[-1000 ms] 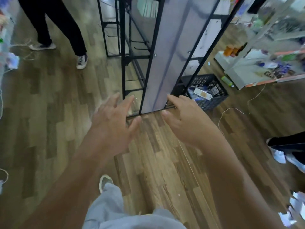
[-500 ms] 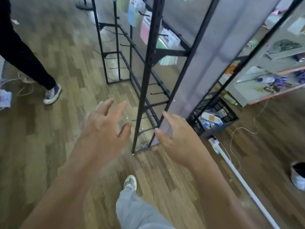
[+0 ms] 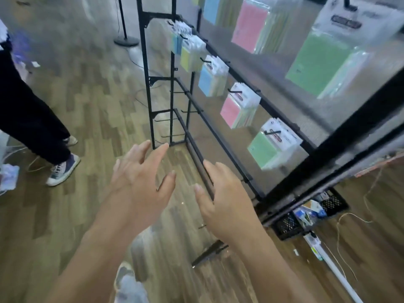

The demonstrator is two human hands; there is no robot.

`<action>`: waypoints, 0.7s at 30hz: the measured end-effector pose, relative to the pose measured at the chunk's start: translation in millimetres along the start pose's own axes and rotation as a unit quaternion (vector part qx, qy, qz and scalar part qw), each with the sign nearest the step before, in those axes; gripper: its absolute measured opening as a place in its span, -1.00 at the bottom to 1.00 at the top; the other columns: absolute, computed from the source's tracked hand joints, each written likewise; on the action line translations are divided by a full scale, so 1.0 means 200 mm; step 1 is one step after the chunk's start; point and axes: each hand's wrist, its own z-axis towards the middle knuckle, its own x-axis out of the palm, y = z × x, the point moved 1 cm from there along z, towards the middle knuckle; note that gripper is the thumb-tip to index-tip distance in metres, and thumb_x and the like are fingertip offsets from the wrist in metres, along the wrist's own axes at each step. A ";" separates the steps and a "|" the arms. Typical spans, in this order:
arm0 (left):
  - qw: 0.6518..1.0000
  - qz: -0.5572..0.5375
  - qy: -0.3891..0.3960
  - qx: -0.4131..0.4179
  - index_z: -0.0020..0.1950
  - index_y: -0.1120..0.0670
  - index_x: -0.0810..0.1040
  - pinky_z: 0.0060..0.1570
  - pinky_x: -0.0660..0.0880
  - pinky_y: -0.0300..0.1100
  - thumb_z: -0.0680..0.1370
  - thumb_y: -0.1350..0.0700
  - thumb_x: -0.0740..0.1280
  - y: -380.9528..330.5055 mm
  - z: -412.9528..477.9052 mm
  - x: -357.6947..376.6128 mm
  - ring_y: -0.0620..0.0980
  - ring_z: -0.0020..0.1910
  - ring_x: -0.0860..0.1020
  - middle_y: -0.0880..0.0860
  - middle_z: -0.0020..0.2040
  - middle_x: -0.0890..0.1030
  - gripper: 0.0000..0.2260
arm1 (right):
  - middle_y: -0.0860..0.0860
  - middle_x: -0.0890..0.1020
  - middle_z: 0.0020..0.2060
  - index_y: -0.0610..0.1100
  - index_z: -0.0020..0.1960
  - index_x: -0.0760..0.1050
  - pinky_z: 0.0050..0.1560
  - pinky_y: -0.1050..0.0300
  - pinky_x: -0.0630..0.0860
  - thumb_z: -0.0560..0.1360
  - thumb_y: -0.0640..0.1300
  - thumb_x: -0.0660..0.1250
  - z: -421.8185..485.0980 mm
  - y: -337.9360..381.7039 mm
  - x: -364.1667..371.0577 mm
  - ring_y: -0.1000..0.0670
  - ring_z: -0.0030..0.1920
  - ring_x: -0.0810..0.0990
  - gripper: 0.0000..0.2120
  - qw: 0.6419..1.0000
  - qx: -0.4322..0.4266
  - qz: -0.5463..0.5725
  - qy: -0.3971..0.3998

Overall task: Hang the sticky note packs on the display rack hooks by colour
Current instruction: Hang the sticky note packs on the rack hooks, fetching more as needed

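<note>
Two big things fill the view: a wooden floor [image 3: 87, 106] beneath both hands, and the black display rack [image 3: 341, 136] rising ahead and to the right of the right hand [image 3: 227, 200]. Well off to the side of the left hand [image 3: 140, 189] stands a bystander's dark trouser leg [image 3: 28, 119]. Both hands are held out empty, palms down, fingers spread and relaxed, with a gap between them. The right fingertips [image 3: 207, 165] overlap a low rail of the rack; whether they touch it is unclear. Sticky note packs hang on hooks above and beyond the right hand, in a row receding from it: a green pack [image 3: 265, 149] nearest, then a pink pack [image 3: 231, 112], a blue pack [image 3: 206, 80] and a yellow pack [image 3: 187, 57]. Right of the right wrist, under the rack, sits a black crate [image 3: 288, 224].
</note>
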 end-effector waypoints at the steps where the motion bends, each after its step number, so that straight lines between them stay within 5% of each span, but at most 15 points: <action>1: 1.000 0.001 0.000 0.009 0.51 -0.07 0.29 0.46 0.16 0.17 0.55 -0.09 0.24 0.05 0.11 -0.01 0.06 0.53 0.15 0.08 0.53 0.26 -0.48 | -0.07 0.23 0.50 -0.06 0.55 0.14 0.53 0.06 0.00 0.63 0.03 0.14 0.09 0.02 0.02 -0.02 0.51 0.10 -0.47 1.000 0.014 -0.006 -0.001; 17: 0.986 0.029 0.015 0.164 0.49 -0.03 0.33 0.43 0.10 0.23 0.59 -0.12 0.18 0.59 1.64 -0.35 0.16 0.53 0.17 0.11 0.50 0.31 -0.53 | 0.03 0.17 0.54 0.04 0.55 0.14 0.54 -0.03 -0.01 0.60 0.09 0.18 1.50 0.43 0.01 -0.06 0.56 -0.01 -0.44 0.974 0.151 -0.012 -0.166; 21: 0.979 0.009 0.021 0.205 0.52 -0.11 0.25 0.43 0.02 0.03 0.52 -0.21 0.08 0.62 1.99 -0.31 0.06 0.54 0.14 0.02 0.52 0.28 -0.44 | 0.10 0.23 0.51 0.06 0.54 0.16 0.49 0.07 0.11 0.57 0.12 0.22 1.83 0.44 0.03 0.07 0.51 0.12 -0.42 0.972 0.134 -0.001 -0.192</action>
